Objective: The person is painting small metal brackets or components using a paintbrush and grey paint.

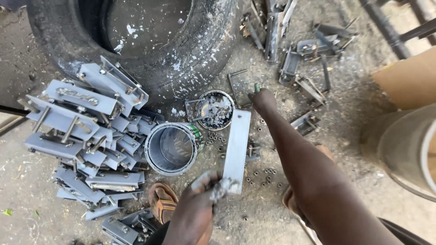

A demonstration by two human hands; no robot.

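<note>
- Head view, looking down at dusty ground. Your left hand (200, 199) sits at 6 o'clock, paint-smeared, fingers pinched on the near end of a flat grey metal plate (237, 145).
- The plate runs from that grip up toward 12 o'clock, its far end just beside the small paint tin (215, 109). A small hole shows near that far end.
- Your right hand (263, 100) reaches out past centre, at about 1 o'clock of the plate's far end, fingers closed around a small green-tipped object (257, 87). You cannot tell what that object is; only the tip shows.
- The two hands are well apart, the right forearm crossing diagonally from 5 o'clock.
- Open grey can (173, 147) lies on its side just left of the plate, at 9 o'clock of it, mouth toward the camera.
- Small nuts (263, 174) lie scattered on the ground around the plate, mostly at 3 to 5 o'clock of it.
- Stack of grey painted brackets (88, 136) fills 9 o'clock of the frame, bolts sticking out.
- Old tyre (150, 45) lies at 11 to 12 o'clock, speckled white.
- Unpainted brackets (309, 59) lie at 1 o'clock.
- Sandalled foot (162, 199) shows just left of your left hand.
</note>
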